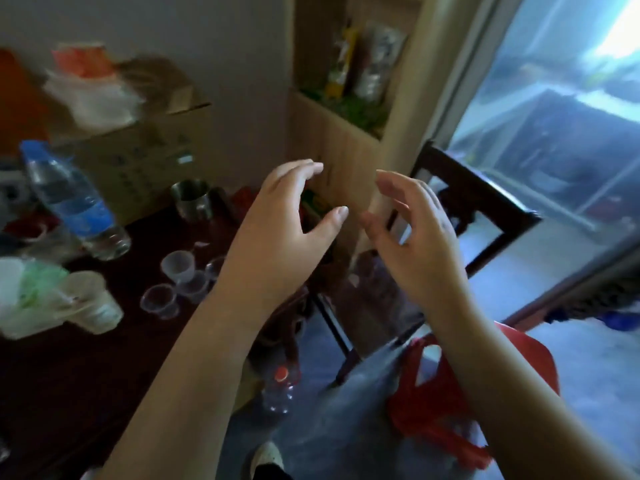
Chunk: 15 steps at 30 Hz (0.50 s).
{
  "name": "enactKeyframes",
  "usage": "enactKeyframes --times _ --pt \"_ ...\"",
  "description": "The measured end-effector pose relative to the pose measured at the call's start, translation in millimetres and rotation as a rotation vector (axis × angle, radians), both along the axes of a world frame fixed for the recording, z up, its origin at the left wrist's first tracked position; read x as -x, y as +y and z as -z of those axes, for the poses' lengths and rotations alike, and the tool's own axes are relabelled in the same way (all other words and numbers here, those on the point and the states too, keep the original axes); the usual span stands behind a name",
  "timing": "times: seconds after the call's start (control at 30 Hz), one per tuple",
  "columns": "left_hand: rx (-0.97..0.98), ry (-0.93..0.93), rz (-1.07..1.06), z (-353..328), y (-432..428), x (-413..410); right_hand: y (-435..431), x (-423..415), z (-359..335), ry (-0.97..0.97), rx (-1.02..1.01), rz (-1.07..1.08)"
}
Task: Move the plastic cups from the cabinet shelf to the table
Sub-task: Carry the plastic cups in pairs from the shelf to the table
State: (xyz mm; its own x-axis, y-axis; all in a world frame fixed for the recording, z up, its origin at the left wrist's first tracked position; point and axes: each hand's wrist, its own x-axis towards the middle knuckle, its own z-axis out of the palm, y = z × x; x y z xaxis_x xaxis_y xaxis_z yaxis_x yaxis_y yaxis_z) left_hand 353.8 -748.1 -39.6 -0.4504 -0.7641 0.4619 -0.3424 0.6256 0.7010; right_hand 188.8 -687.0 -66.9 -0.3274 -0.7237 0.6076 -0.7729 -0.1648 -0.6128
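Note:
Several small clear plastic cups [180, 271] stand on the dark wooden table [69, 375], just left of my left wrist. My left hand [284, 223] hovers open in front of the light wooden cabinet [346, 157], fingers spread and holding nothing. My right hand [412, 230] is raised beside it, also open and empty, palm facing the left hand. The cabinet shelf [349, 109] above both hands holds blurred packets; I cannot make out any cups on it.
On the table are a water bottle [72, 202], a metal mug [192, 199], stacked larger plastic cups [93, 306] and a cardboard box [138, 157]. A dark chair [481, 199] stands right of the cabinet. A red bag [436, 407] and a bottle [280, 389] lie below.

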Motion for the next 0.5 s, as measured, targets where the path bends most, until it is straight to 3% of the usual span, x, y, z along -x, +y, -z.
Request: enactKeyframes --times 0.5 --pt "0.169 0.105 0.863 -71 378 264 494 142 -85 -0.016 0.071 0.874"
